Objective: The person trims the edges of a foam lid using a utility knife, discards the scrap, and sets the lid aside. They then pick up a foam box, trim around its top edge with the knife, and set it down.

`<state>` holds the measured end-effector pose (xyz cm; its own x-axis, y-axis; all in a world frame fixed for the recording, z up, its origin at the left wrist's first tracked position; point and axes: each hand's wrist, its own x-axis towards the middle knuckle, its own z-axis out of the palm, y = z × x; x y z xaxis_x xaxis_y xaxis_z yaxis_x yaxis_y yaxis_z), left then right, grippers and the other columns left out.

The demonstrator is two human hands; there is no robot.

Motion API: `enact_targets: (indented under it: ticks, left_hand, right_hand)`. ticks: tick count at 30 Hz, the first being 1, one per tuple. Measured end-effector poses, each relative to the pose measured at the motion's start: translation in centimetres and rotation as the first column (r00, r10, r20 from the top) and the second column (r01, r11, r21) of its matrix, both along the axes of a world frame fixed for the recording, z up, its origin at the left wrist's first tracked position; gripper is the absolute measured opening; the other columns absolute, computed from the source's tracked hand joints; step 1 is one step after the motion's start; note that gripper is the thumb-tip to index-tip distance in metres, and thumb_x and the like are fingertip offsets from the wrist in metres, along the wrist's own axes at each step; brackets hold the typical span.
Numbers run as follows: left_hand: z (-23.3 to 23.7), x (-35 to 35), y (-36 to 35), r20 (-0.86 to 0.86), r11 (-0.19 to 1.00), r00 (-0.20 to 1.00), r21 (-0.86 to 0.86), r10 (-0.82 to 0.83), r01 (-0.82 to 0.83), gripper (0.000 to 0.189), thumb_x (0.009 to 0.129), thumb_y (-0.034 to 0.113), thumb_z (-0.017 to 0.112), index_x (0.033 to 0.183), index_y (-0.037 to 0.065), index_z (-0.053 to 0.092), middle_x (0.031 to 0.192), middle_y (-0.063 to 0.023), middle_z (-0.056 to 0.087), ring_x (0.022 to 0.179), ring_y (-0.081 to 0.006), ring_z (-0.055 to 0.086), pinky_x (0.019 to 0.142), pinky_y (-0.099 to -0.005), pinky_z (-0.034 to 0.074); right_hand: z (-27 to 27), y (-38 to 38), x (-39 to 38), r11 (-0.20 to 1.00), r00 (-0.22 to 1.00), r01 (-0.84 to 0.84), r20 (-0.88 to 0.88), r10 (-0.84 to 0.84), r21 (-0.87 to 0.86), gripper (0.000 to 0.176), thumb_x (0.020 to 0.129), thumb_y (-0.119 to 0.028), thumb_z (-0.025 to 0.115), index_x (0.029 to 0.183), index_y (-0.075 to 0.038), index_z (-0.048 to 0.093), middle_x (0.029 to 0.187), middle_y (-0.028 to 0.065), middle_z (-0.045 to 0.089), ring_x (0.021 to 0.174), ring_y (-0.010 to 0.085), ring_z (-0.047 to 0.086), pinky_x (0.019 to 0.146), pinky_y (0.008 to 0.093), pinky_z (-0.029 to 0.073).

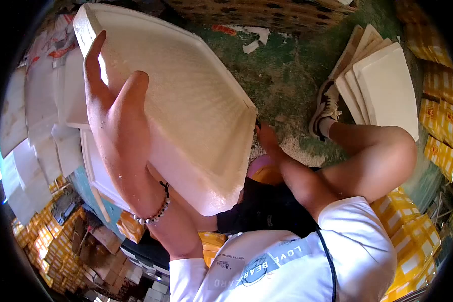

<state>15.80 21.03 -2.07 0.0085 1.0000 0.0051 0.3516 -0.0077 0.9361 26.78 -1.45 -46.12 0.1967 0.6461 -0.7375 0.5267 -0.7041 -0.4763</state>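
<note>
White foam piece (pixel 186 95), tilted, left hand (pixel 116 108) gripping ten-o'clock edge, right hand (pixel 268 138) at four-o'clock edge, grip unclear, white panels (pixel 385 83), three o'clock.

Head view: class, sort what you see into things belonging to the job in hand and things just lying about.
Job in hand:
- large white foam piece
- left hand
- right hand

Apparently just lying about:
- overlapping pale panels
- yellow-and-white parcels
- white scrap
</note>
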Motion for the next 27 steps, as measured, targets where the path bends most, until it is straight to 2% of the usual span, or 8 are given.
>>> enact_targets:
  ticks: [7,9,16,19,22,24,25,27]
  left_hand:
    - [0.5,0.5,-0.1,-0.282,0.999,0.959,0.037,-0.026,0.038,0.068,0.078,0.012,0.06,0.146,0.009,0.05,0.075,-0.0052,0.064,0.064,-0.0135,0.054,0.061,-0.0286,0.046]
    - [0.6,0.8,-0.1,-0.341,0.999,0.939,-0.003,-0.038,0.04,0.069,0.077,0.015,0.06,0.145,0.01,0.051,0.075,-0.0072,0.064,0.065,-0.0159,0.056,0.063,-0.0307,0.048]
    - [-0.3,0.2,0.6,-0.278,0.993,0.959,0.077,-0.061,0.086,0.069,0.079,0.016,0.06,0.146,0.01,0.05,0.071,-0.0068,0.063,0.062,-0.0163,0.055,0.061,-0.0314,0.047]
    - [-1.2,-2.1,0.9,-0.295,0.985,0.953,0.128,-0.071,0.113,0.074,0.079,0.017,0.062,0.152,0.013,0.047,0.068,-0.0049,0.06,0.06,-0.0128,0.054,0.062,-0.0277,0.046]
    - [0.2,-4.3,-0.7,-0.29,0.998,0.956,0.027,-0.046,0.056,0.077,0.081,0.014,0.061,0.155,0.012,0.043,0.084,-0.0068,0.068,0.069,-0.0137,0.059,0.069,-0.0283,0.049]
    - [1.4,-7.1,-2.1,0.163,0.999,0.986,0.01,-0.043,0.042,0.08,0.081,0.009,0.058,0.158,0.01,0.037,0.112,-0.0122,0.069,0.091,-0.0188,0.066,0.082,-0.0313,0.053]
    - [3.3,-9.3,-3.2,0.16,0.997,0.984,0.001,-0.076,0.077,0.081,0.082,0.005,0.055,0.159,0.008,0.032,0.137,-0.0175,0.058,0.115,-0.0269,0.062,0.096,-0.0366,0.053]
    - [7.0,-11.0,-6.4,0.278,0.999,0.96,0.034,-0.022,0.013,0.075,0.085,0.008,0.054,0.157,0.006,0.035,0.143,-0.0213,0.053,0.125,-0.0317,0.058,0.105,-0.0407,0.049]
  right_hand:
    - [-2.3,-2.9,0.3,0.996,0.999,-0.037,0.036,0.034,0.081,0.042,0.108,-0.036,0.05,0.122,0.004,0.05,0.096,0.0298,0.068,0.083,0.0482,0.068,0.068,0.0579,0.053]
    - [-2.7,-2.3,-0.4,0.999,0.999,-0.05,0.002,0.05,-0.018,0.043,0.11,-0.033,0.044,0.124,0.007,0.053,0.093,0.0273,0.066,0.074,0.04,0.067,0.063,0.0526,0.052]
    - [-3.9,-1.2,1.1,1.0,1.0,0.008,0.009,-0.009,0.012,0.039,0.111,-0.033,0.044,0.118,0.003,0.055,0.096,0.029,0.066,0.083,0.0391,0.068,0.067,0.054,0.05]
    - [-6.7,-1.8,2.8,0.966,0.987,-0.037,-0.142,0.075,0.255,0.045,0.109,-0.039,0.046,0.127,0.002,0.049,0.088,0.0292,0.068,0.078,0.0513,0.066,0.069,0.0607,0.05]
    - [-4.9,-2.2,3.1,0.957,0.994,-0.046,-0.086,0.073,0.285,0.042,0.108,-0.037,0.049,0.128,-0.001,0.052,0.089,0.0264,0.068,0.075,0.0435,0.066,0.067,0.0567,0.049]
    - [0.3,-0.9,4.6,0.994,0.991,-0.051,-0.122,0.063,0.094,0.041,0.107,-0.037,0.051,0.126,-0.001,0.055,0.091,0.0251,0.066,0.078,0.037,0.067,0.066,0.0518,0.049]
    - [1.9,-0.7,5.1,0.991,0.991,-0.048,-0.116,0.062,0.122,0.041,0.107,-0.037,0.051,0.126,-0.001,0.055,0.091,0.0251,0.066,0.078,0.037,0.067,0.066,0.0518,0.049]
    - [3.7,-1.2,5.9,0.991,0.998,-0.041,-0.042,0.047,0.129,0.033,0.103,-0.025,0.06,0.124,-0.001,0.058,0.098,0.0234,0.066,0.085,0.0359,0.067,0.069,0.0492,0.051]
